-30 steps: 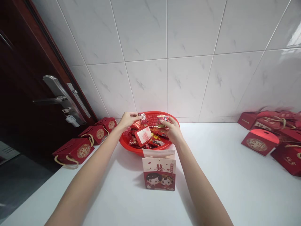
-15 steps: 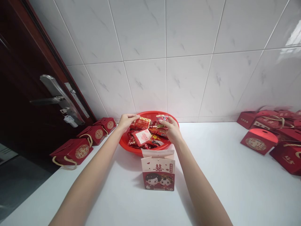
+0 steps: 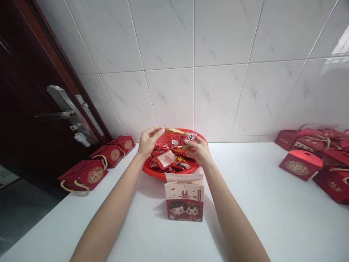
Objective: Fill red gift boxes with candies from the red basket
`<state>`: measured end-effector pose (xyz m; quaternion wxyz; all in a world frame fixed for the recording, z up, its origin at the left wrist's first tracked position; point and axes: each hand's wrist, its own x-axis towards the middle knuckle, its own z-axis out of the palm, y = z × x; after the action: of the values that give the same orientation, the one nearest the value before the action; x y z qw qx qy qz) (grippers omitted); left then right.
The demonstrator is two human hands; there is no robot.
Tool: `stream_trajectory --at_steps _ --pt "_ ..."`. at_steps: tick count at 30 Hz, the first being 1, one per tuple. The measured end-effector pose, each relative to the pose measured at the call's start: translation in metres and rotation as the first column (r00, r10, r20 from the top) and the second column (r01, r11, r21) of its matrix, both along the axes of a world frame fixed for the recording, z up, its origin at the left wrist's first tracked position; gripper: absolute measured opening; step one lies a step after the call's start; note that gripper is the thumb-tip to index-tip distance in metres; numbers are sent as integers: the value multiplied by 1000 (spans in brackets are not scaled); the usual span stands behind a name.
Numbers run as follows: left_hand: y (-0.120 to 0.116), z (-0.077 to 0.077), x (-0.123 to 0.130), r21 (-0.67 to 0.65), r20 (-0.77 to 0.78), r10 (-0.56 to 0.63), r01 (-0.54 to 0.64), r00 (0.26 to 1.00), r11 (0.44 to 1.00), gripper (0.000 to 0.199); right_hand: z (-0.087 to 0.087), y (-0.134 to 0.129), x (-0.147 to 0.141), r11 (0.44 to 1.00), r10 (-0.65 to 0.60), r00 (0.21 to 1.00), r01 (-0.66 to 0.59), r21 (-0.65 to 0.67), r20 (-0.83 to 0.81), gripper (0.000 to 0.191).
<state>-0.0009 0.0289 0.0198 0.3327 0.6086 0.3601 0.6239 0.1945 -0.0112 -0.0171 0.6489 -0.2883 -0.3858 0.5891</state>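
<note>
Raised since the earlier frame: left hand (image 3: 149,141) and gold packet (image 3: 174,130), now by the back rim of the basket (image 3: 200,135).
Its grip pinches the packet's end; the right hand (image 3: 201,150) grips at least one pink packet (image 3: 191,137) over the basket's right side (those lying inside overlap too much to count). One bag (image 3: 184,202) stands upright just before the basket, three red boxes (image 3: 91,174) line the left edge of the tabletop (image 3: 253,189), and open room spreads rightward to a box cluster (image 3: 319,149), not surely countable.

Looks like a home interior. Marbled wall tiles (image 3: 218,98), dark wooden door (image 3: 29,91), keys (image 3: 81,139) in lock.
</note>
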Motion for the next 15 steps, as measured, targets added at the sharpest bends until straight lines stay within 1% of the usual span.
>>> stream_trajectory --at_steps 2,5,8,11,13,15 --pt "-8 -1 4 64 16 -37 36 999 997 38 1 -1 0 999 -18 999 17 -27 -27 36" --pt "-16 -4 6 112 -16 -46 47 999 993 27 2 -1 -1 999 -17 997 13 -52 -78 30" --pt "-19 -6 8 131 -62 -35 43 997 990 25 2 4 2 998 -25 987 15 -64 -159 22" --pt "-20 -8 9 148 -58 -9 18 998 989 22 -1 10 7 994 -50 963 22 -109 -264 18" --pt "-21 -8 9 156 -64 7 3 998 988 18 -3 13 10 995 -24 951 -8 -102 -309 18" --pt "-22 -7 9 161 -81 11 2 997 987 16 -5 14 11 997 11 950 -35 -72 -312 19"
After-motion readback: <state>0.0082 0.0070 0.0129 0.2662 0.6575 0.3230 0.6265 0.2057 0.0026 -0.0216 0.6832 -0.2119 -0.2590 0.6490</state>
